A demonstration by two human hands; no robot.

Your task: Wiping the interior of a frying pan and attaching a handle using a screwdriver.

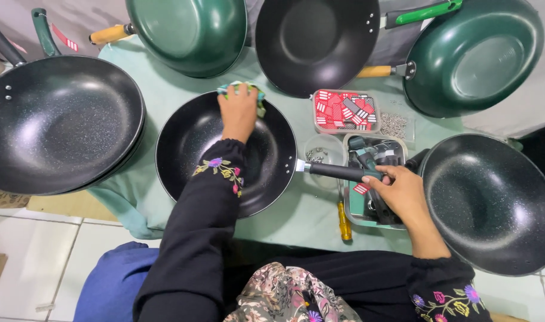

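Observation:
A black speckled wok lies on the pale green tablecloth in front of me. My left hand presses a green cloth against the wok's far inner rim. My right hand grips the wok's black and teal handle, which sticks out to the right. Both arms wear black sleeves with embroidered flowers.
Several other pans ring the table: a large black one at left, two green ones and a black one at the back, another black one at right. Trays hold red labels, handles and screws. A yellow screwdriver lies near the front edge.

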